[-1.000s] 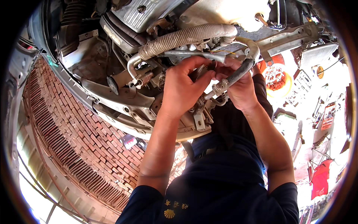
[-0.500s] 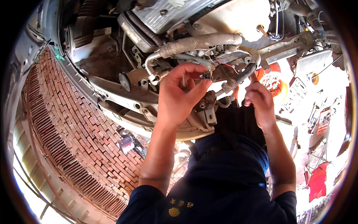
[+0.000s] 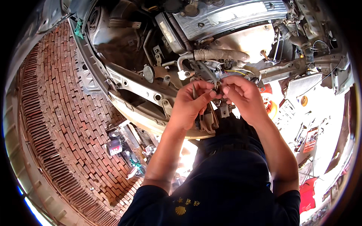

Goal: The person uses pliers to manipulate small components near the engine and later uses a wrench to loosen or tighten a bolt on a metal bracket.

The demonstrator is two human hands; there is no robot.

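Observation:
My left hand (image 3: 190,105) is closed round a slim metal tool (image 3: 194,91), its thumb and fingertips pinched at a small fitting (image 3: 217,85) by the end of a grey pipe. My right hand (image 3: 245,100) faces it with bent fingers pinched at that same spot; the exact part between them is too small to make out. Just above them run a ribbed hose (image 3: 220,54) and a thin yellow wire (image 3: 235,71). The car's bare front crossmember (image 3: 141,90) curves to the left of my hands, below the engine cover (image 3: 230,15).
A brick wall or paving (image 3: 68,105) fills the left, with a dark container (image 3: 113,147) and assorted items near the bumper. At the right are a radiator-like panel (image 3: 301,86), a yellow-rimmed bucket (image 3: 272,109), scattered tools (image 3: 286,115) and a red sheet (image 3: 307,194).
My right hand dropped away to the right, then came back up beside the left at the fitting. The view has shifted, so more engine shows at the top.

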